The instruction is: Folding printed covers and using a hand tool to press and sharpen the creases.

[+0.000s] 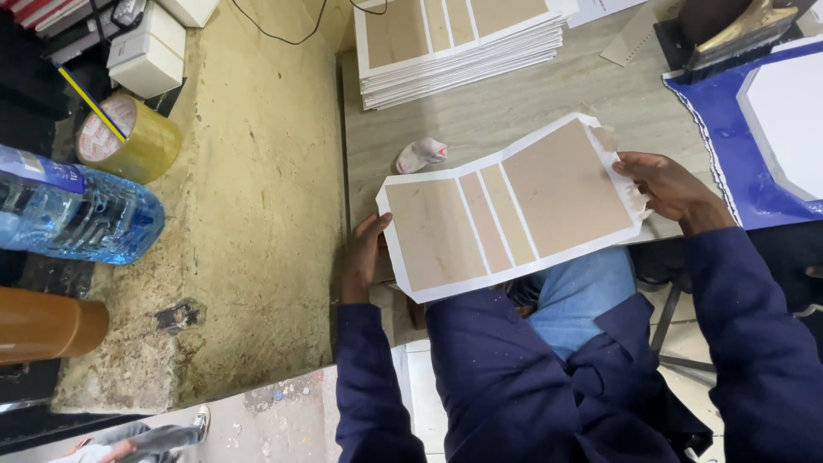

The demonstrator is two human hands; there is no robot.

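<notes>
I hold a flat sheet (514, 210) with a white border and several tan cardboard panels glued on it, tilted over the front edge of a wooden table (506, 107). My left hand (360, 257) grips its lower left edge from beneath. My right hand (664, 184) pinches the white flap at its right end. Both sleeves are dark blue. A stack of like sheets (454, 43) lies at the far side of the table.
A small crumpled white and pink cloth (420, 154) lies by the sheet. A blue sheet with a white octagonal piece (784, 129) sits at right. On the yellowish ledge at left: tape roll (129, 137), water bottle (77, 214), brown tube (47, 324), white boxes (150, 47).
</notes>
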